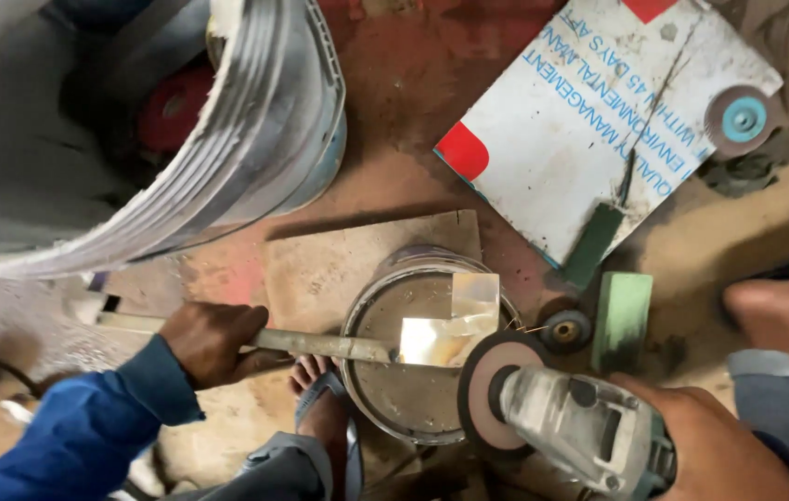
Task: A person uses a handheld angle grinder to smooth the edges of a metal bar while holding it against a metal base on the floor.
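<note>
The left hand (213, 339) is clamped around the long flat handle of a metal tool with a shiny square blade (446, 325), which lies across the top of a round grey tin (404, 390) on the floor. The right hand (715, 445) is closed on a grey angle grinder (571, 422), whose disc sits beside the blade's lower edge. A sandalled foot (320, 408) rests against the tin. A green block (622, 320) stands nearby.
</note>
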